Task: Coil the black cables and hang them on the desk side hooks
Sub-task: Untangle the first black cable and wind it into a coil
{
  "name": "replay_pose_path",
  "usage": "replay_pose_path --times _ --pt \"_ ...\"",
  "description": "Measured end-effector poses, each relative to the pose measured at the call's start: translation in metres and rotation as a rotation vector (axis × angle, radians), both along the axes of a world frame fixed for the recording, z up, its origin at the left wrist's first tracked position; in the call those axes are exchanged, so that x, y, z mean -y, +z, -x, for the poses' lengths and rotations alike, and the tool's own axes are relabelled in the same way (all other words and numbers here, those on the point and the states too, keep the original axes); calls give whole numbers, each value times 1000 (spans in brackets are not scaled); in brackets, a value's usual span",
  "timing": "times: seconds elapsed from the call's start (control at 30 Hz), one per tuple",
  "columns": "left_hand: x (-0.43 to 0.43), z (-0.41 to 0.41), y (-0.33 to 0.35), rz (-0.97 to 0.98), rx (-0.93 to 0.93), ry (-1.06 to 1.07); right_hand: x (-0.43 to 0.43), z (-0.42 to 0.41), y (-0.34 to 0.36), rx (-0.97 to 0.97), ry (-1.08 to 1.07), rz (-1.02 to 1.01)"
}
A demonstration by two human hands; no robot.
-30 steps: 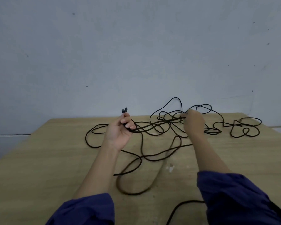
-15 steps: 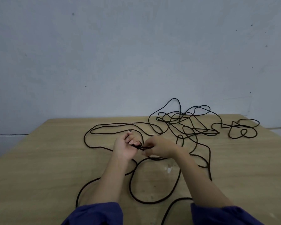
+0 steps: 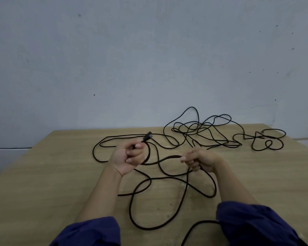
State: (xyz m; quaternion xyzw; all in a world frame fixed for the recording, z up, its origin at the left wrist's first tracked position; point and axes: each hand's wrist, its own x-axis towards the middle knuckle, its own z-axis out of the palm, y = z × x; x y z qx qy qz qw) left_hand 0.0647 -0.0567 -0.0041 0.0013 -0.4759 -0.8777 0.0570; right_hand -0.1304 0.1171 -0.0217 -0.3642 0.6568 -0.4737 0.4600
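The cable (image 3: 164,158) sprawls black across the surface (image 3: 43,183) in loose loops. Its plug (image 3: 147,136) sticks up out of my left grip (image 3: 127,157), pointing toward one o'clock. My fingers there are curled round the cable just below the plug, with the thumb on top.

From the lower side of that fist the cable curves out toward three o'clock, lifted off the surface, and runs into my right grip (image 3: 198,159). Those fingers are curled round it too, knuckles toward nine o'clock. The two grips are near each other but apart, joined by that short arc.

Below the right grip the cable drops toward six o'clock and spreads in wide loops on the surface between my forearms. One strand runs up to the edge of my right sleeve (image 3: 252,224).

At ten o'clock from the left grip a long narrow loop lies flat. At one o'clock from the right grip the bulk sits as a tangle (image 3: 203,132) by the far edge, with some loops standing up in front of the wall (image 3: 149,59). Further round, at two o'clock, small loops (image 3: 267,141) lie flat near the far right corner. I cannot tell whether all this is one cable or several.

The surface is pale wood and the wall is grey-blue with a few dark specks. Both my forearms are bare, and the left sleeve (image 3: 89,231) is dark blue like the right.
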Motion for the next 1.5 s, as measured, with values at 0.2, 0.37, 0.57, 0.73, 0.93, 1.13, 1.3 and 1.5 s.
replay_pose_path --times 0.2,0.37,0.57,0.73,0.93,1.13,1.3,1.5 --pt "-38 26 -2 1008 605 -284 26 -21 22 -453 -220 -97" --pt "-37 46 -14 1150 693 117 31 -44 52 -718 -315 80" --pt "-25 49 -1 505 407 319 21 -63 38 -679 -346 173" --pt "-22 57 -7 18 169 566 23 -76 9 -402 -278 330" --pt "-26 52 -3 -407 -113 561 34 -70 -21 831 -569 644" --pt "-7 37 -1 -510 -234 641 10 -18 -37 791 -919 649" --pt "-1 36 9 -499 -246 639 11 -30 -21 -190 -170 155" --pt "-1 38 24 -481 -277 629 34 -57 4 -635 387 -184"
